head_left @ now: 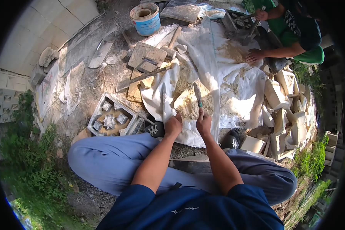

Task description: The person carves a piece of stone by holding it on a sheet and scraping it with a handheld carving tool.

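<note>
My right hand [204, 122] is closed round the handle of a narrow chisel-like tool [197, 94], whose blade points away from me over a pale yellow stone piece [189, 103]. At the near left edge of that stone, my left hand [174, 125] is closed; what its fingers grip, if anything, is too small to make out. Under the stone lies a dusty white sheet [209, 46]. Left of my left hand, a metal mould [91, 122] with a star shape and several small blocks rests on the ground.
A blue and white bucket [147, 27] stands at the back. Nearer are a hammer [174, 38] and a square plate with a handle [146, 55]. Broken stone blocks [278, 96] are piled at the right. At the upper right a co-worker [295, 34] holds a tool.
</note>
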`<state>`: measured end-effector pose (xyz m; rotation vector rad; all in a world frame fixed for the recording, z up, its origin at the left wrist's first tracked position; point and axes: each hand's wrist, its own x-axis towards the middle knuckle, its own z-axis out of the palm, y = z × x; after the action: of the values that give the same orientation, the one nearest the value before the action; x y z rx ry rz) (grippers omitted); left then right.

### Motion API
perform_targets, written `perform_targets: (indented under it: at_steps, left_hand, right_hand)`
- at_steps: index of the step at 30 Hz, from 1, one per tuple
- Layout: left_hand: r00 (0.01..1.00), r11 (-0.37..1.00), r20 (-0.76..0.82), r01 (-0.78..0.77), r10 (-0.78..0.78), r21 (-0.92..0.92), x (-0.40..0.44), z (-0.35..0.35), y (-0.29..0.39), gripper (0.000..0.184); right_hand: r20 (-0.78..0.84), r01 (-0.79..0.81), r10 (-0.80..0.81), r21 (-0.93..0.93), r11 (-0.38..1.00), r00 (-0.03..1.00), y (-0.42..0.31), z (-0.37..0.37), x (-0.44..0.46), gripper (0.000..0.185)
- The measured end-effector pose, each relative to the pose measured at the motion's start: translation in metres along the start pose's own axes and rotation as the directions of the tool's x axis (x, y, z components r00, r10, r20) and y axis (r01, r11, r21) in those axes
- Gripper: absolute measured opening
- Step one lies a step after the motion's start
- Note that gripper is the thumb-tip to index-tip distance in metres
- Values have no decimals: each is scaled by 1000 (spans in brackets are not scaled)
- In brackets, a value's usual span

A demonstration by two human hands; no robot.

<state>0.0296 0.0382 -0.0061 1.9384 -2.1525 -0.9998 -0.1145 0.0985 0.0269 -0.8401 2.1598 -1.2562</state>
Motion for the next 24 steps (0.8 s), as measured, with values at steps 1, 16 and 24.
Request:
perform_targets:
  at_steps: [1,16,24]
  left_hand:
    - [1000,1000,-3,-6,6,-3,1,1,0,65]
    - [994,995,76,85,-81,-49,5,6,-4,65]
    - [983,993,140,120,-117,-18,6,3,-6,65]
  right_hand:
    - [55,-82,91,-149,986,994,13,1,2,61]
    - [31,-67,72,-155,986,997,5,-2,10,56]
    - [144,-182,246,-356,916,958,22,-2,0,66]
